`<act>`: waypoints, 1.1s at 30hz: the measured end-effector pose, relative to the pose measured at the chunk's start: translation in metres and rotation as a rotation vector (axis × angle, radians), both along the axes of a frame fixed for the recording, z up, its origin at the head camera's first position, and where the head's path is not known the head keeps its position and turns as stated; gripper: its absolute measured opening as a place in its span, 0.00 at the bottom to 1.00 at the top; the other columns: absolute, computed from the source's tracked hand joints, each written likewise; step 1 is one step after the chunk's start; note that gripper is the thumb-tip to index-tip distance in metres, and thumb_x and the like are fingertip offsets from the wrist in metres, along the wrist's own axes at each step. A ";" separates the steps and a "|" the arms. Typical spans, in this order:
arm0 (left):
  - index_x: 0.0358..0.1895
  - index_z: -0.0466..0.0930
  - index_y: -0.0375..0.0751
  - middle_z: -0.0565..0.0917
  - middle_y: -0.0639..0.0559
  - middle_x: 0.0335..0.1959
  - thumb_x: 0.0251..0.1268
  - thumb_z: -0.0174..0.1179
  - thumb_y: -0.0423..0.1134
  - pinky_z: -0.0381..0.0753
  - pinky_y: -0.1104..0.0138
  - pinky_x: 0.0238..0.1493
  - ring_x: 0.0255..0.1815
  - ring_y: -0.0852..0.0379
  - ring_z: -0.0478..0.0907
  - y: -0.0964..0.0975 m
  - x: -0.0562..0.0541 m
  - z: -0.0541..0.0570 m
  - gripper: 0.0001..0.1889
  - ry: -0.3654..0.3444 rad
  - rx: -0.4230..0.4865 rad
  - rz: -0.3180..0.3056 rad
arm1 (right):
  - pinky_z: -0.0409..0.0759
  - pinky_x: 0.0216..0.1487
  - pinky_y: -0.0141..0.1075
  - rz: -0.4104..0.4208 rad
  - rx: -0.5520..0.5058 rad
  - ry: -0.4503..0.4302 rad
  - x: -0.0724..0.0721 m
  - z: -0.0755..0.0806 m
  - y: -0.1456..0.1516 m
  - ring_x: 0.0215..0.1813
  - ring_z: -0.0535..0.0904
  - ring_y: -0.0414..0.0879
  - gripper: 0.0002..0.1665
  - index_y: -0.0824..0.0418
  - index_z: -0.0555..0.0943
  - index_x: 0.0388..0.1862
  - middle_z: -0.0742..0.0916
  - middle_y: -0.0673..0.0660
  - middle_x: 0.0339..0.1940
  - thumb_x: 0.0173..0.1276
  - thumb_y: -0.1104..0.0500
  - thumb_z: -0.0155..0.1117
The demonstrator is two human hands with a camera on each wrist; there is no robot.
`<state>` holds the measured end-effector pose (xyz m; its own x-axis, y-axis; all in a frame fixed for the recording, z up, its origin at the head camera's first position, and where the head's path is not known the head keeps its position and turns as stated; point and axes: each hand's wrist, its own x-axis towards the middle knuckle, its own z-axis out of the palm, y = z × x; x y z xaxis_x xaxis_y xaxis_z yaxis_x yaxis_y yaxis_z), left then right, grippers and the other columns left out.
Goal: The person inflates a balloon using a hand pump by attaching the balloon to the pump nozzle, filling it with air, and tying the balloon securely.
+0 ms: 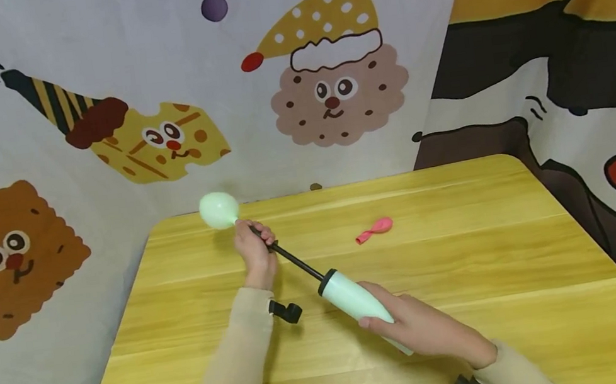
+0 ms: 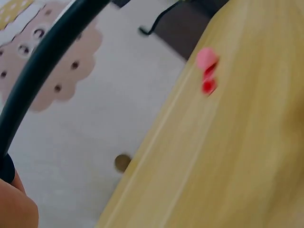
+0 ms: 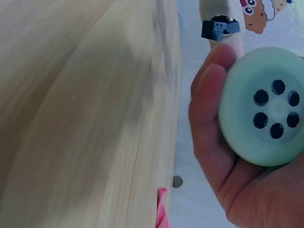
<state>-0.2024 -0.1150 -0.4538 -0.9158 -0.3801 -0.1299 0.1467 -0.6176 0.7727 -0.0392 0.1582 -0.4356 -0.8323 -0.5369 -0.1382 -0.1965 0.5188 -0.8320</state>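
A mint-green hand balloon pump [image 1: 354,296] slants across the table, its black rod [image 1: 300,262] drawn out of the barrel. At the rod's far end, my left hand [image 1: 254,252] grips the pump, its curled fingers hiding the nozzle. From that fist sticks a partly inflated pale green balloon [image 1: 219,210], its neck at my fingers. My right hand [image 1: 420,322] wraps round the green barrel. The right wrist view shows the barrel's round end [image 3: 237,95], with several dark holes, in my palm. In the left wrist view the black rod [image 2: 42,61] crosses the upper left corner.
A limp pink balloon [image 1: 375,230] lies on the wooden table [image 1: 459,219], right of the rod. Behind the table hangs a cloth [image 1: 244,129] printed with cartoon food. Black camera mounts [image 1: 286,311] sit on both wrists.
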 end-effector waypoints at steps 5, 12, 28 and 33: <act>0.32 0.66 0.45 0.71 0.56 0.21 0.89 0.35 0.49 0.65 0.77 0.16 0.15 0.66 0.66 0.021 0.013 -0.006 0.21 0.003 -0.038 -0.055 | 0.82 0.24 0.38 0.006 -0.024 -0.021 -0.012 -0.005 -0.015 0.25 0.80 0.41 0.38 0.46 0.57 0.82 0.83 0.54 0.40 0.81 0.38 0.55; 0.30 0.67 0.43 0.69 0.56 0.19 0.89 0.35 0.50 0.66 0.76 0.16 0.15 0.65 0.66 0.048 0.029 -0.011 0.24 -0.022 -0.094 -0.171 | 0.82 0.19 0.40 -0.029 -0.081 -0.037 -0.029 -0.007 -0.032 0.22 0.82 0.46 0.38 0.50 0.58 0.82 0.84 0.58 0.36 0.81 0.39 0.55; 0.32 0.65 0.45 0.71 0.56 0.21 0.89 0.34 0.48 0.64 0.77 0.15 0.15 0.66 0.65 0.007 0.002 0.006 0.21 0.026 -0.028 -0.007 | 0.81 0.26 0.38 -0.024 0.014 -0.025 -0.001 0.006 0.002 0.28 0.79 0.41 0.36 0.41 0.59 0.82 0.83 0.54 0.43 0.80 0.38 0.55; 0.31 0.66 0.44 0.71 0.55 0.20 0.89 0.34 0.48 0.64 0.77 0.15 0.14 0.66 0.65 0.012 0.006 0.004 0.22 0.016 -0.030 -0.020 | 0.81 0.28 0.37 0.004 0.005 -0.012 -0.001 0.003 0.002 0.30 0.80 0.41 0.36 0.43 0.58 0.82 0.83 0.54 0.44 0.81 0.39 0.55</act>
<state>-0.1964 -0.1032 -0.4499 -0.9252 -0.3648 -0.1041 0.1466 -0.5968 0.7889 -0.0406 0.1599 -0.4325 -0.8286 -0.5393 -0.1502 -0.1889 0.5219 -0.8318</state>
